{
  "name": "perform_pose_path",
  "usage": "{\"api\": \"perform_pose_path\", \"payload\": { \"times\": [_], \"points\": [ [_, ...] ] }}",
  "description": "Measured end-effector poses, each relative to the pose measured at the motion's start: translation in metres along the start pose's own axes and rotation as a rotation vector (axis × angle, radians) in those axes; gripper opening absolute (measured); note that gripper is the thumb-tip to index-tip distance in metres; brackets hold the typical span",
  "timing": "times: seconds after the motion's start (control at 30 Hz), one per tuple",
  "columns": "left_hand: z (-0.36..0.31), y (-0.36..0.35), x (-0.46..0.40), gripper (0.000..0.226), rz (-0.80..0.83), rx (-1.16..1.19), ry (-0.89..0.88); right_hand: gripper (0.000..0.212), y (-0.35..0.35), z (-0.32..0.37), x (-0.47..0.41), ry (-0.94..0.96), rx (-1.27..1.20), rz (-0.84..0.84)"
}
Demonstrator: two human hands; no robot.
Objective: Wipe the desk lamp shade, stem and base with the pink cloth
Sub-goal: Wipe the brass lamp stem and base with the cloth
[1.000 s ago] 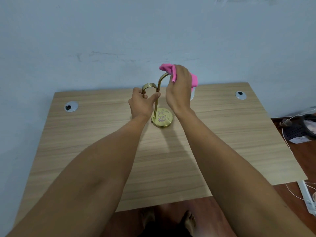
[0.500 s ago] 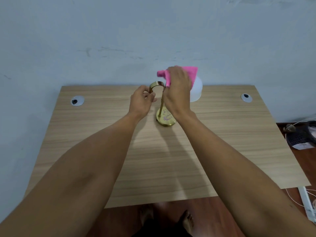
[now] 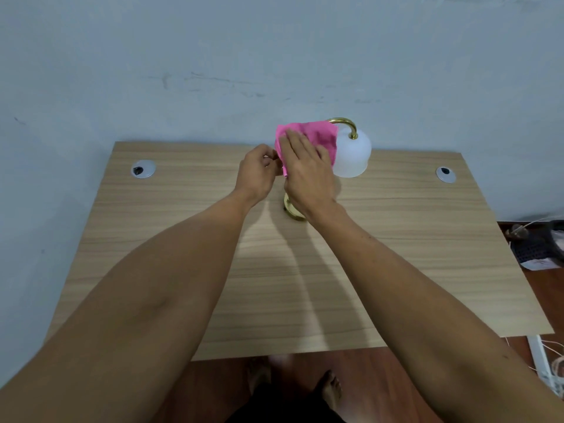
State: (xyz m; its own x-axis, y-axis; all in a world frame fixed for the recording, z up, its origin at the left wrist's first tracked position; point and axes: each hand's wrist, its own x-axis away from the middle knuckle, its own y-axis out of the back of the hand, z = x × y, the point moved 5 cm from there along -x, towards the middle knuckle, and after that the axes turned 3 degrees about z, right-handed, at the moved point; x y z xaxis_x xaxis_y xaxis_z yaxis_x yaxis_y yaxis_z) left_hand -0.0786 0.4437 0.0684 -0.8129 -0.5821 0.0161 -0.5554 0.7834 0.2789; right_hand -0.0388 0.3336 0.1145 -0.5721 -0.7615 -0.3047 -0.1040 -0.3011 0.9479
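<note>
Pink cloth (image 3: pixel 317 138) spread over the upper part of the brass stem (image 3: pixel 343 122), pressed there under the flat, nearly open right hand (image 3: pixel 305 172), fingers (image 3: pixel 294 145) laid along the fabric rather than curled round it. Left hand (image 3: pixel 256 175) just beside, fingers bent and pinched at the cloth's left edge; whether also gripping the stem beneath, cannot tell. Curved brass neck showing to the right of the cloth, arching down into the white shade (image 3: pixel 354 157), shade hanging mouth-down just beside the cloth's right edge, touching or nearly so. Round brass base (image 3: pixel 291 207) on the desk (image 3: pixel 183 239) below the right wrist, mostly hidden by it. Light wood-grain desk against a pale blue wall (image 3: pixel 274 56), one round cable grommet (image 3: pixel 142 169) near the far left corner and another (image 3: pixel 445 174) near the far right. No containers on the desk; a dark basket-like thing (image 3: pixel 540 242) on the reddish floor at the right, contents unclear. Bare feet (image 3: pixel 331 392) visible under the near desk edge.
</note>
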Motion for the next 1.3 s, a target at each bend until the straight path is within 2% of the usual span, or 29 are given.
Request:
{"api": "perform_pose_path", "payload": {
  "times": [0.1,0.2,0.27,0.4,0.5,0.57,0.77,0.83,0.93,1.0,1.07,1.17,1.23,1.3],
  "points": [
    [0.006,0.002,-0.004,0.026,-0.004,0.003,0.02,0.06,0.0,0.011,-0.004,-0.136,-0.167,0.0],
    [0.009,0.007,-0.004,0.034,-0.015,-0.022,0.043,0.06,-0.003,0.018,-0.005,-0.06,-0.199,0.014],
    [0.006,0.007,-0.002,0.032,-0.01,-0.022,0.046,0.066,-0.003,0.013,-0.006,0.024,-0.193,0.014],
    [0.004,0.003,0.0,0.017,-0.019,0.043,0.038,0.069,0.004,0.011,-0.003,-0.125,-0.377,0.001],
    [0.001,0.004,0.002,0.011,-0.002,0.057,0.036,0.075,0.004,0.012,0.0,-0.084,-0.402,0.027],
    [-0.003,0.004,0.003,0.014,0.017,0.101,0.031,0.078,0.005,0.006,0.004,-0.074,-0.443,0.006],
    [-0.002,0.002,-0.003,0.018,0.038,0.191,0.062,0.082,-0.002,-0.005,0.033,-0.197,-0.696,-0.083],
    [0.0,0.002,-0.005,0.02,0.039,0.188,0.069,0.066,-0.011,-0.016,0.052,-0.334,-0.827,-0.121],
    [0.001,0.001,-0.005,0.015,0.05,0.179,0.075,0.036,-0.02,-0.037,0.084,-0.843,-1.126,-0.245],
    [0.001,0.001,-0.005,0.01,0.053,0.173,0.068,0.03,-0.01,-0.04,0.094,-0.991,-1.147,-0.385],
    [0.002,0.001,-0.006,0.011,0.058,0.15,0.075,0.03,0.011,-0.032,0.085,-0.88,-1.105,-0.524],
    [0.003,0.002,-0.006,0.012,0.066,0.117,0.089,0.048,0.039,-0.011,0.05,-0.503,-0.918,-0.587],
    [0.001,0.003,-0.006,0.01,0.078,0.113,0.065,0.06,0.037,0.0,0.023,-0.281,-0.762,-0.486],
    [-0.005,0.002,-0.003,0.011,0.097,0.099,0.024,0.065,0.022,0.005,0.008,-0.192,-0.641,-0.299]
  ]
}}
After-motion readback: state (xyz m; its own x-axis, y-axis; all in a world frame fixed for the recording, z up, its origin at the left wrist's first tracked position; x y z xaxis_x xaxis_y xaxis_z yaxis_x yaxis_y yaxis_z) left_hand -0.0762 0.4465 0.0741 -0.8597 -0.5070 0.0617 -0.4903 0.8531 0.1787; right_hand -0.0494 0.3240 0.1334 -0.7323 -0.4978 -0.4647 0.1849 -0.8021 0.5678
